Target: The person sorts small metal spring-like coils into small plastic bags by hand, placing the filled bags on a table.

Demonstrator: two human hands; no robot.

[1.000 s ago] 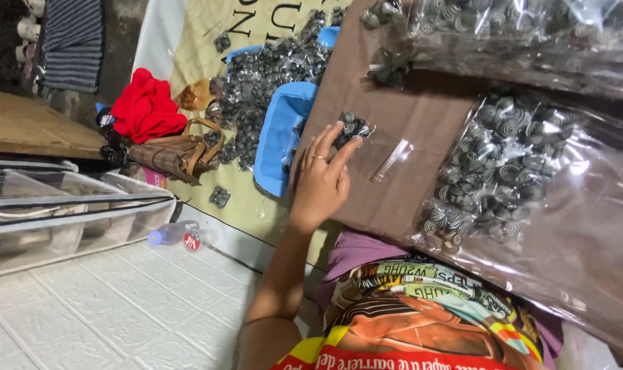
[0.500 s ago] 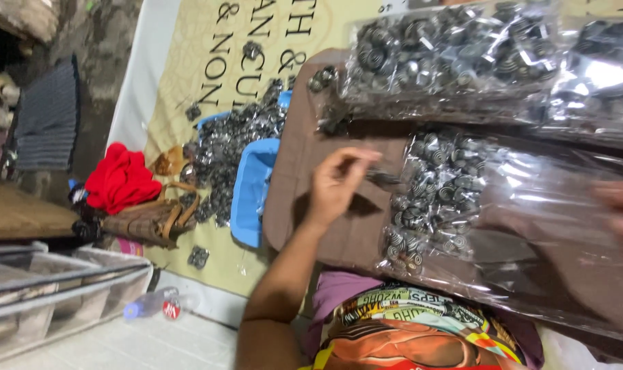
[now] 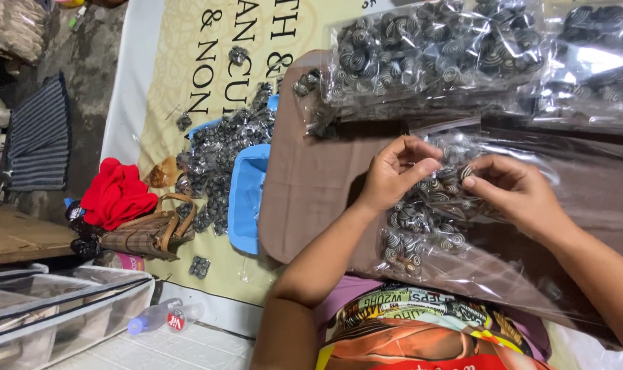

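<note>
My left hand (image 3: 396,171) and my right hand (image 3: 511,192) meet over a large clear plastic bag (image 3: 462,233) partly filled with small dark, white-striped spiral pieces. Both hands pinch the bag's upper edge, fingers closed on the plastic. The bag lies on a brown board (image 3: 311,185) across my lap. Beyond it lie filled clear bags (image 3: 435,55) of the same spiral pieces.
A blue tray (image 3: 246,205) sits left of the board beside a heap of small packets (image 3: 219,157) on a printed banner. A red cloth (image 3: 116,195), a woven handbag (image 3: 147,233), a plastic bottle (image 3: 157,316) and clear storage boxes (image 3: 51,308) lie further left.
My left hand left the loose pieces on the board and came to the bag's edge. My right hand came into view and took the bag. The view swung right.
</note>
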